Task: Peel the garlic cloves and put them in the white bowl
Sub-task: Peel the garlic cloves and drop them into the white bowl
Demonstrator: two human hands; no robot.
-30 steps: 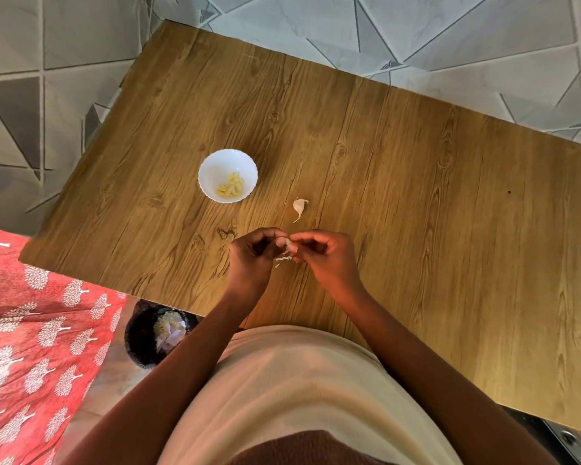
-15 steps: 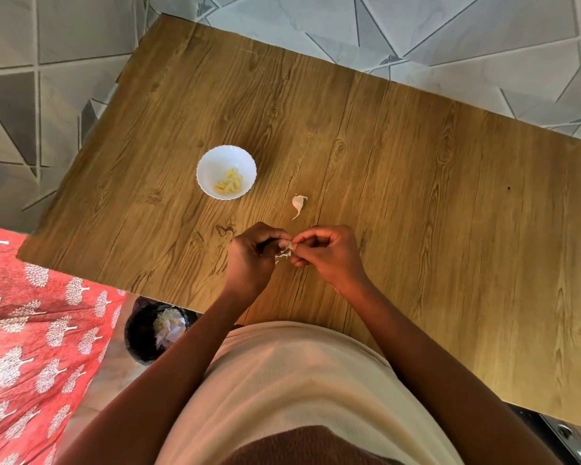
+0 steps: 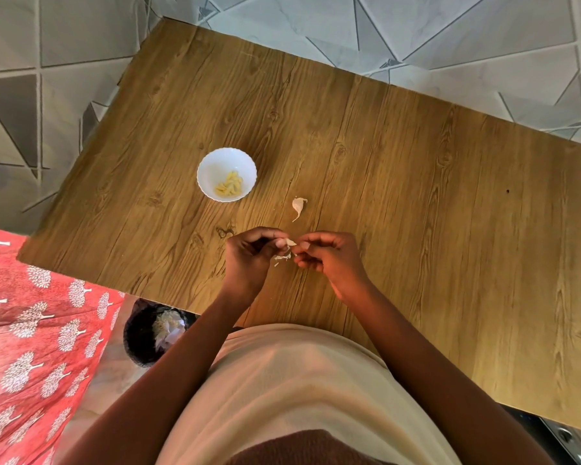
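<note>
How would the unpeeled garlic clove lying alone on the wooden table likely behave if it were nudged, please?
The small unpeeled garlic clove looks light, so it would probably skid easily on the smooth wooden table. Its curved, tapered shape suggests it would pivot rather than roll straight. Its papery skin may flake.

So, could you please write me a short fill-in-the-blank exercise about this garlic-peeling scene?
1. The peeled garlic cloves lie inside the white ____.
2. One unpeeled clove lies on the wooden ____, apart from the white bowl.
3. The left hand and right hand together pinch a single ____.
4. The black bin on the floor holds garlic ____.

Missing words: bowl; table; clove; skins
</note>
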